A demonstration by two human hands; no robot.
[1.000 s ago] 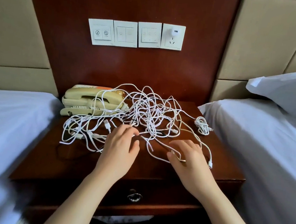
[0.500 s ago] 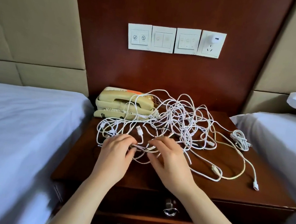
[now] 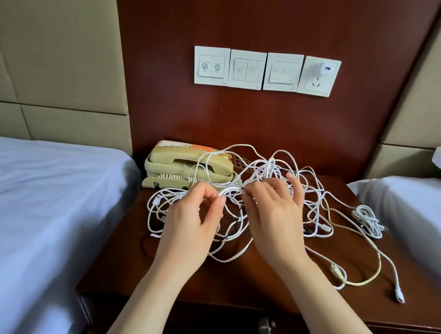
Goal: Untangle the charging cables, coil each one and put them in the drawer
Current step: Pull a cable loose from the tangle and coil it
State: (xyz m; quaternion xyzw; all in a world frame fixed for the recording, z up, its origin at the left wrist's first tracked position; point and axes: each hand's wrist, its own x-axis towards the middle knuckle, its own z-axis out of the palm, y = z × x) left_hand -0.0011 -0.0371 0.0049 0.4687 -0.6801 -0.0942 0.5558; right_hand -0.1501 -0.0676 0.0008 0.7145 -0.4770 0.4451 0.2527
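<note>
I am at the first step: pulling the cables apart. Nothing loose is coiled yet, and the drawer (image 3: 197, 325) at six o'clock, below the tabletop edge, is shut.

My left hand (image 3: 191, 223) pinches one white strand between thumb and fingertips at the near left of the tangle (image 3: 268, 171). My right hand (image 3: 276, 221) is pushed in among the raised loops with fingers spread and mostly straight. It touches strands, but I see nothing plainly pinched. The tangle fills the middle of the nightstand (image 3: 255, 287), with loops draped over the telephone (image 3: 186, 168) at ten o'clock. Loose ends trail toward four o'clock, where a cream cable (image 3: 359, 282) and a white plug (image 3: 399, 294) lie. One small bundle (image 3: 367, 220) already sits wound at three o'clock, apart from the heap.

Next, I judge, I must follow the pinched strand to a free end and draw it out through the loops. My right hand should lift the crossings rather than tug, since pulling hard would tighten the knots or drag the telephone.

The top is dark polished wood. A bed (image 3: 33, 201) with a pale sheet lies at nine o'clock, another bed (image 3: 413, 214) at three. At twelve o'clock a wooden panel carries a row of switches (image 3: 247, 69) and a socket with a charger (image 3: 322, 70) plugged in.
</note>
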